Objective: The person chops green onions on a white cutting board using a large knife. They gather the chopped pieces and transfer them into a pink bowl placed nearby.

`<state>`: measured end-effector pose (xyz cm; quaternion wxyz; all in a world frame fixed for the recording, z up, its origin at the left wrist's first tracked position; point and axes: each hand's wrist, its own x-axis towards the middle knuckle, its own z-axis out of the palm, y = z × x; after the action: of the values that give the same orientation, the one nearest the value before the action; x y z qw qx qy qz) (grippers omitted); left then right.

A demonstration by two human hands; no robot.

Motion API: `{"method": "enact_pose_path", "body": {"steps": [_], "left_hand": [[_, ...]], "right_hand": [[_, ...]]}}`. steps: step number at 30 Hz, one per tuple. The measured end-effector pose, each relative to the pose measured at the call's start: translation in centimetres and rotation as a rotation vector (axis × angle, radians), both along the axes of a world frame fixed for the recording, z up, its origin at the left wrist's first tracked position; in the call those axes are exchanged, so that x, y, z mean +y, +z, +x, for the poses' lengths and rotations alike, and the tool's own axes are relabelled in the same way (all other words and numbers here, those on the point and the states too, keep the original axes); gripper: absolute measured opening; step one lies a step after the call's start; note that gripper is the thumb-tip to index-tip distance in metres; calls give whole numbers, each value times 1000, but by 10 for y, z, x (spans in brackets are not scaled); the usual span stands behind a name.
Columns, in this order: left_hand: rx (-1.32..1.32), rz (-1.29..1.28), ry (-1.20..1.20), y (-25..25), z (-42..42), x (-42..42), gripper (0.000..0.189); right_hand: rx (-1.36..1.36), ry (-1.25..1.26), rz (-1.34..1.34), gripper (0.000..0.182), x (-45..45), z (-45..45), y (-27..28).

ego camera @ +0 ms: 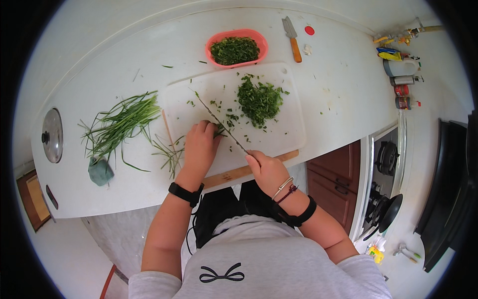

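My left hand (201, 144) presses a bunch of green stalks (219, 130) onto a white plastic cutting board (261, 144), their thin ends trailing left past the board's edge. In my right hand (267, 170) is a knife (224, 126), seen edge-on, its blade beside my left fingertips and flecked with green. A heap of chopped greens (259, 100) lies on the board's right half, with small cut pieces scattered around. Beyond the board stands a pink plastic container (264, 39) holding more chopped greens (235, 50). Long, uncut green stalks (125, 123) lie left of the board.
A second knife with a wooden handle (295, 50) lies at the back near a red disc (309, 30). At far left are a glass lid (53, 135), a green cloth-like piece (100, 172) and a phone-like dark object (52, 197). Bottles (401, 68) and a stove with a wok (391, 213) are right.
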<state>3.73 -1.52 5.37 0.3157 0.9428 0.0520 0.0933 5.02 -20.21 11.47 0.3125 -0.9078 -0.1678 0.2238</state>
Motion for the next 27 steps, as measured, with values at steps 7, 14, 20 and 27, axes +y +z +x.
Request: {"method": "enact_pose_path", "body": {"steps": [7,14,20,27], "left_hand": [[5,-162,21,-26,-7,1,7],[-5,-195,11,-34,-9,4,8],[16,-161,-18,-32,-9,3,9],[34,-114,-29,-28,-6,7,6]], "right_hand": [[-41,42,-78,32,10,-4,-11],[-81,51,-152,34,19,-5,-19],[41,67,-180,37,30,9,-11],[111,-52,5,36,11,1,-17]]}}
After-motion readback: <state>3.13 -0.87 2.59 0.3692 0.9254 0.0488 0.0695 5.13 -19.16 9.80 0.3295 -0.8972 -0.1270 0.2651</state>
